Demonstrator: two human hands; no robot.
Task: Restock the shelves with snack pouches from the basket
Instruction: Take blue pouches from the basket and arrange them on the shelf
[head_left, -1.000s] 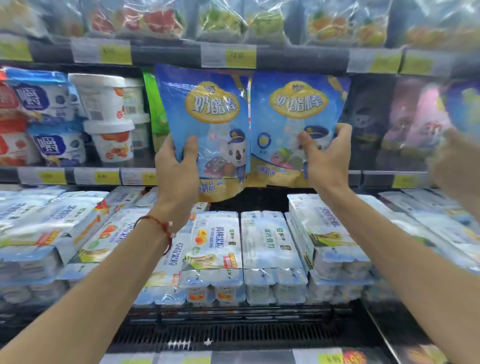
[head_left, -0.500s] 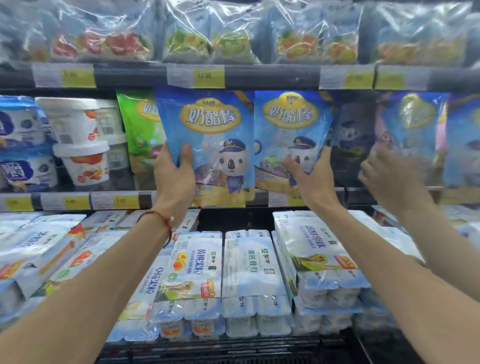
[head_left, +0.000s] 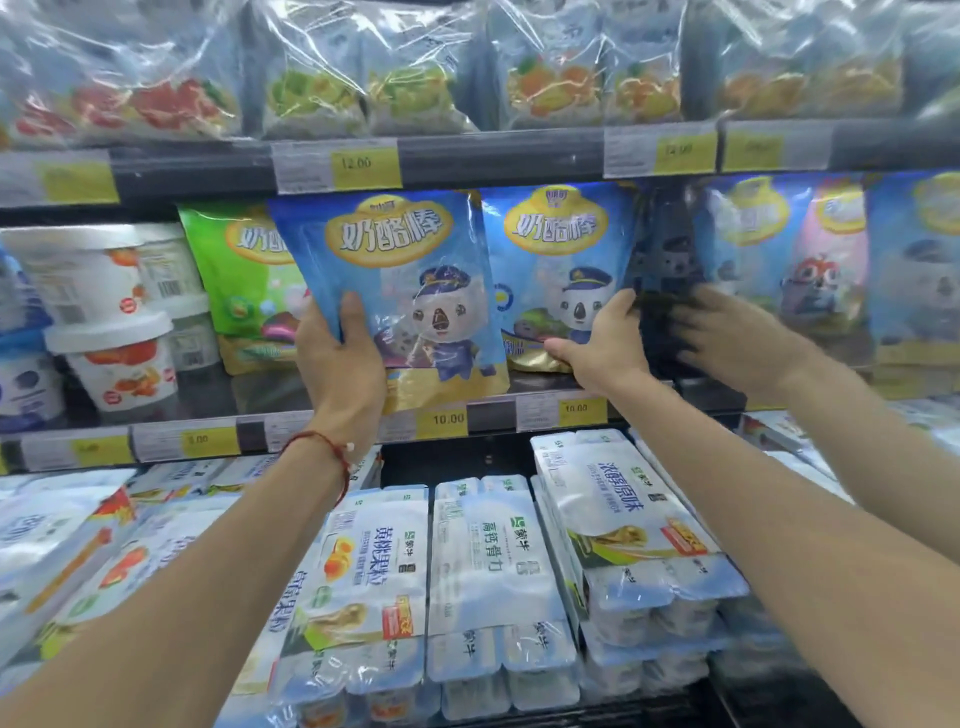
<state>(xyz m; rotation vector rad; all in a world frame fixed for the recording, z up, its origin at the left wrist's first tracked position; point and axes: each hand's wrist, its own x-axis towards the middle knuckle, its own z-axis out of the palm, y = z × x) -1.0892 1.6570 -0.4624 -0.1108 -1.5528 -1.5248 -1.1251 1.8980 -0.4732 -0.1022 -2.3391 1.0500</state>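
Blue glossy pouch (head_left: 395, 270): printed with a capped koala and a gold band at its foot. We hold it upright, slightly tilted, in front of the middle shelf (head_left: 493, 415), with its bottom edge overlapping the yellow price tag (head_left: 449, 418).
Left hand (head_left: 337, 358): we grip that pouch at its lower left corner, thumb on the front and fingers wrapped behind. A red string bracelet (head_left: 322, 441) circles the wrist.
Second blue pouch (head_left: 556, 270): it has the same koala print and stands on the middle shelf just right of the first, its left edge tucked behind it.
Right hand (head_left: 602, 348): we clasp this second pouch at its lower right corner, thumb along the gold bottom and fingers up its right edge.
Other person's hand (head_left: 727, 338): blurred, it reaches in from the right, just beside our right hand, at a dark pouch (head_left: 667, 260). We cannot tell whether it grips.
Left neighbours: a green pouch (head_left: 234, 280) stands behind the first pouch's left edge, then stacked white tubs (head_left: 114, 358).
Shelf below: white yoghurt multipacks (head_left: 483, 561) lie under our forearms.
Shelf above: clear crinkled bags (head_left: 311, 78) sit in a row.
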